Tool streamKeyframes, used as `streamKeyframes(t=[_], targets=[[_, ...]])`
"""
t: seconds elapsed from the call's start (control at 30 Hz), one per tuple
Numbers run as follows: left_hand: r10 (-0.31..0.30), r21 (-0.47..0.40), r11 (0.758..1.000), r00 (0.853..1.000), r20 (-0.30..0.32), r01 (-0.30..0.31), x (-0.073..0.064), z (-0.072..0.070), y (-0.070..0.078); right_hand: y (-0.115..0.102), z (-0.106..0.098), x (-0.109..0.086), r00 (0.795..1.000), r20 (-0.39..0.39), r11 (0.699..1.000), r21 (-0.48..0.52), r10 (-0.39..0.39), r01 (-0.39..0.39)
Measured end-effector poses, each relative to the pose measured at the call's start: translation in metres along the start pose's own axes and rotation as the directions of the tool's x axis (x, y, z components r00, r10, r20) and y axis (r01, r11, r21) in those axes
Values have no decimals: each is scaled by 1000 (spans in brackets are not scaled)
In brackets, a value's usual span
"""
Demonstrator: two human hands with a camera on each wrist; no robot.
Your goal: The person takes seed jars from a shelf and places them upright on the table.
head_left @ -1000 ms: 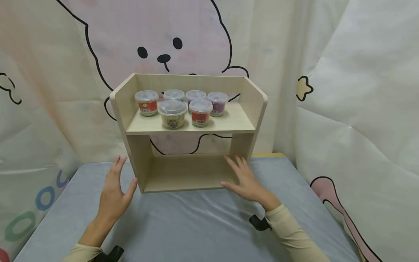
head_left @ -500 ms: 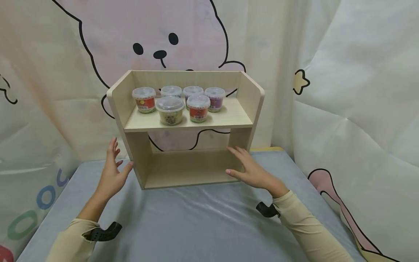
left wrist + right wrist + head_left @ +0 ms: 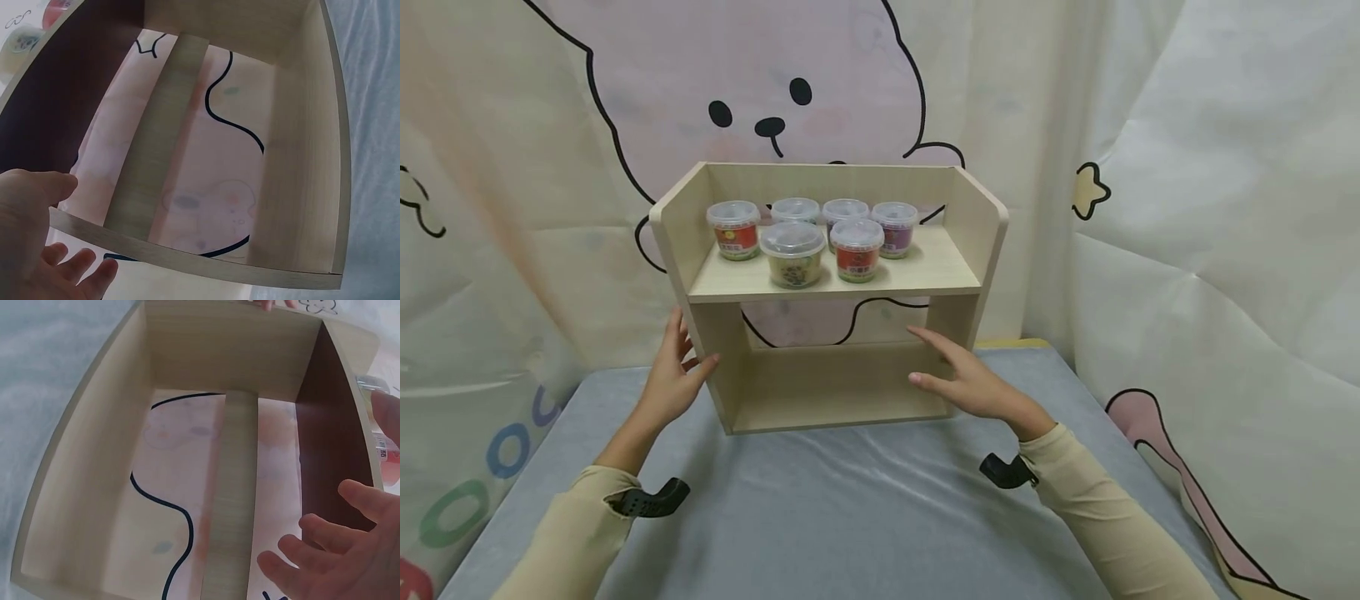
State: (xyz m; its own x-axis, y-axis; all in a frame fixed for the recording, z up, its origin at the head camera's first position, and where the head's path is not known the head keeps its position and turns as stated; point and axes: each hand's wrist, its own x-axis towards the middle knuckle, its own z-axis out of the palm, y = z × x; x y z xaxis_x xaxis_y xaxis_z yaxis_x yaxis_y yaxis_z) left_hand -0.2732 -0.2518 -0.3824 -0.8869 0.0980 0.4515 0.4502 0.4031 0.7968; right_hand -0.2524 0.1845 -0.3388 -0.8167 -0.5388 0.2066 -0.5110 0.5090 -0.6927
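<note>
A pale wooden two-tier shelf (image 3: 835,293) stands on the table, its lower tier bare. On its upper board are several small lidded plastic cups: a wider pale one (image 3: 792,265) and a red-labelled one (image 3: 857,260) in front, another red-labelled cup (image 3: 737,240) at left, a purple one (image 3: 896,237) at right. My left hand (image 3: 672,382) is at the left side panel, thumb by the front edge and fingers outside; whether it touches is unclear. My right hand (image 3: 977,385) hovers before the lower right side, fingers extended, holding nothing.
A blue-grey cloth (image 3: 850,517) covers the table. Behind it hangs a curtain (image 3: 1000,100) with a cartoon bear; a pale curtain (image 3: 1225,250) borders the right. Each wrist wears a black camera mount, such as the left one (image 3: 651,500).
My left hand has moved forward and right to the shelf's left panel. My right hand has risen slightly, then shifted a little left. The shelf and cups look the same.
</note>
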Motion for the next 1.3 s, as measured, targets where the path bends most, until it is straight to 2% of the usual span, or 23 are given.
streamKeyframes(t=[0.17,0.3,0.43,0.57,0.67,0.87,1.1,1.3], targets=[[-4,11,1000,1000,-6,4,4,0,2,-4,-1,7,1000,-14,997,74,-22,23],[-21,42,999,1000,-15,21,6,0,1,-6,-1,8,999,-18,996,85,-38,39],[-32,117,992,999,-21,35,7,2,-1,-10,-4,8,998,-18,991,122,-61,62],[2,165,986,999,-35,4,10,6,-2,-15,-9,7,997,-27,986,154,-68,72],[28,161,987,998,-52,-19,10,9,-4,-17,-11,5,998,-18,987,152,-54,56],[32,185,983,997,-65,-20,8,8,-5,-21,-14,3,998,-8,986,158,-54,55],[14,201,980,1000,-4,-13,8,-2,-7,-32,-15,14,994,-14,974,196,-110,111],[-40,164,986,996,78,27,5,-11,-5,-47,-10,32,988,-37,952,267,-148,152]])
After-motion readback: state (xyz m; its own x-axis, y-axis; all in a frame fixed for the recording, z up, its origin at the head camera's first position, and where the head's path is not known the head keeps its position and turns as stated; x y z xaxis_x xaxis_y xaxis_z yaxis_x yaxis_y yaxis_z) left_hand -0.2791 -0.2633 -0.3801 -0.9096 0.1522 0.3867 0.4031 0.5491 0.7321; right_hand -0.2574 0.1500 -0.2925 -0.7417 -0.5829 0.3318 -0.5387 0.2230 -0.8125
